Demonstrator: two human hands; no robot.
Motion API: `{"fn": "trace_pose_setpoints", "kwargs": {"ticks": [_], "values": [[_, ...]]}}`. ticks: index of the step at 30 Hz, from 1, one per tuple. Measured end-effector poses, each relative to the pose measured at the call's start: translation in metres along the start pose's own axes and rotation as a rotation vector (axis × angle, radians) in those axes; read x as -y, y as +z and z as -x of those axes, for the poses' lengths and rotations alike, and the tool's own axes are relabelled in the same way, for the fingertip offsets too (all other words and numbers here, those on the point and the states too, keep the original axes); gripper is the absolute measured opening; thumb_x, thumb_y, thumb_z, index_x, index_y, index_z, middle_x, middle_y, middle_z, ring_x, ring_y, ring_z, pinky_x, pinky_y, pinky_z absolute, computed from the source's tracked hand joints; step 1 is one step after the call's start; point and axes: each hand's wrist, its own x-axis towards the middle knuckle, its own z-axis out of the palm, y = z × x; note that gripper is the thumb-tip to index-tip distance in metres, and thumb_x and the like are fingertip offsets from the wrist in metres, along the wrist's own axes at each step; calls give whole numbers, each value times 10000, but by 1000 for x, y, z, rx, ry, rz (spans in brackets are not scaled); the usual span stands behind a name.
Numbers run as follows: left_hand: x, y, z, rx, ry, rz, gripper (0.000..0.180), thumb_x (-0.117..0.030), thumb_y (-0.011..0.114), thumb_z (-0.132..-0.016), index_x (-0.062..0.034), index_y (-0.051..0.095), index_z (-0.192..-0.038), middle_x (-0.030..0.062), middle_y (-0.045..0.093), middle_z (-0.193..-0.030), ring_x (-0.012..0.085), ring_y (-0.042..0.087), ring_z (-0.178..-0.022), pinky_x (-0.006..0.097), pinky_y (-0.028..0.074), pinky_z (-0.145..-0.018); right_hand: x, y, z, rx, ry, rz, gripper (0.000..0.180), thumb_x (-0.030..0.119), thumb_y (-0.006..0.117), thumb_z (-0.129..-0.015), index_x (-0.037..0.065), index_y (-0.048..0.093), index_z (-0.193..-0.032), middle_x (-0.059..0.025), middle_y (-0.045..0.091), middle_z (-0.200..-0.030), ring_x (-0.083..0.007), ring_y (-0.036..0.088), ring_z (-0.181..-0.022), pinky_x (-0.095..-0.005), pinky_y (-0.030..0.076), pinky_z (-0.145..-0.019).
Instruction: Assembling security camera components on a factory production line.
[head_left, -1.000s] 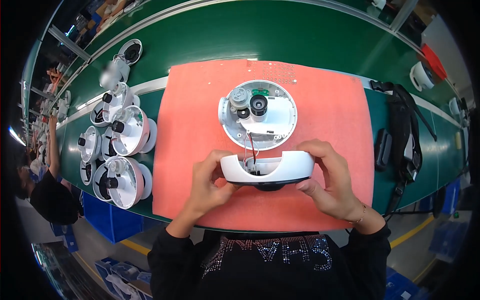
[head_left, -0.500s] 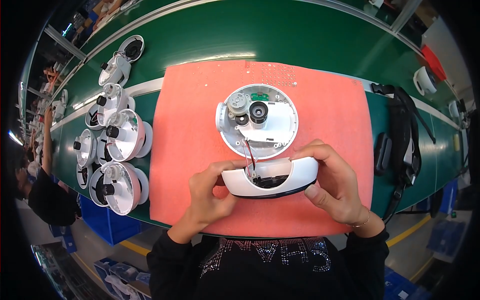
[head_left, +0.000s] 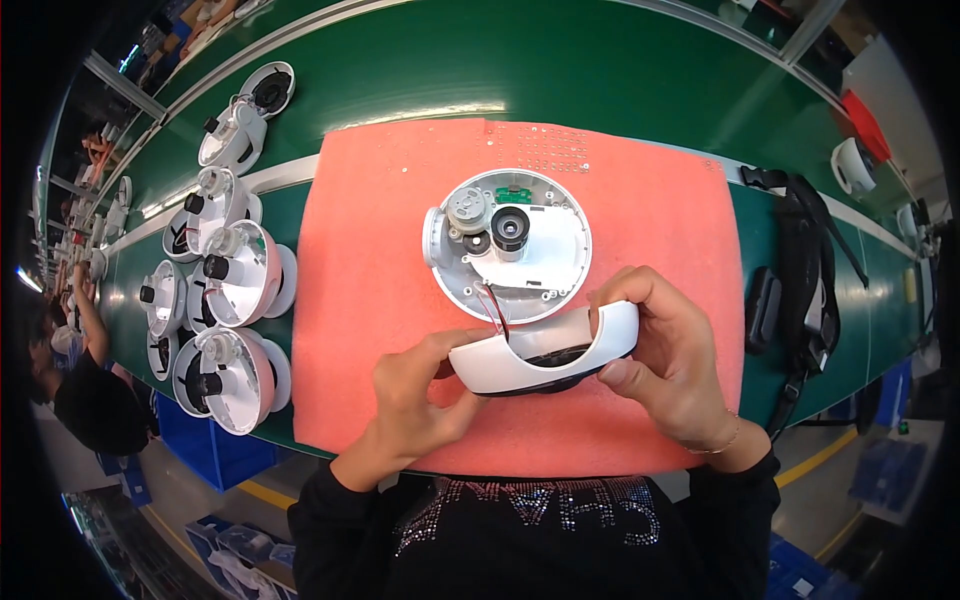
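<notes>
My left hand [head_left: 420, 395] and my right hand [head_left: 672, 375] grip the two ends of a white camera housing shell [head_left: 480, 366], thumbs low and fingers behind its upper rim. The shell is tilted, its curved cut-out facing up, with a dark part inside and a black underside. Thin red and black wires [head_left: 497, 308] run from it toward the open camera half [head_left: 545, 265] just beyond. That round white half lies on a pink foam mat [head_left: 370, 300], showing a black lens [head_left: 511, 229], a grey motor [head_left: 467, 209] and a small green circuit board [head_left: 514, 195].
At the left stand several opened white camera units [head_left: 232, 380] on the green bench [head_left: 600, 60]. Small screws [head_left: 545, 148] lie in rows along the mat's far edge. A black strap [head_left: 805, 270] and a black case [head_left: 763, 308] lie at right. Another person [head_left: 100, 400] works at far left.
The shell has tipped a little in my hands, its right end rising and its cut-out opening upward. My right fingers have shifted along the rim. The whole view has moved slightly.
</notes>
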Motion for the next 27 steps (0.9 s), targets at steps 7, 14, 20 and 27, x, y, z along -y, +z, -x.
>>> {"fn": "trace_pose_setpoints", "kwargs": {"ticks": [7,14,20,27], "values": [[-4,2,-2,-59,-40,75,346,-87,741,-649,2,542,-917,101,636,-735,165,650,-629,227,499,-533,2,0,-9,-73,-326,484,394,67,685,-697,8,487,-1033,-75,530,-823,-154,539,-804,-258,429,-690],[-11,7,-2,-75,-19,0,355,-100,750,-646,2,537,-911,89,620,-681,147,631,-576,218,480,-501,5,2,-14,-3,-19,-39,395,-23,551,-767,14,423,-1139,-73,444,-1105,-139,466,-1001,-250,422,-808],[-16,2,-2,-56,-63,3,353,-94,748,-640,6,537,-906,98,629,-707,160,644,-610,223,495,-525,16,4,-11,18,-2,4,405,42,618,-769,8,430,-1126,-72,461,-1071,-130,482,-982,-250,418,-806],[-13,4,-2,-34,-25,-53,351,-90,745,-642,6,538,-909,98,636,-737,180,654,-647,240,516,-564,4,0,-10,2,-130,187,422,86,684,-728,0,449,-1068,-65,498,-964,-123,502,-898,-237,416,-763]]}}
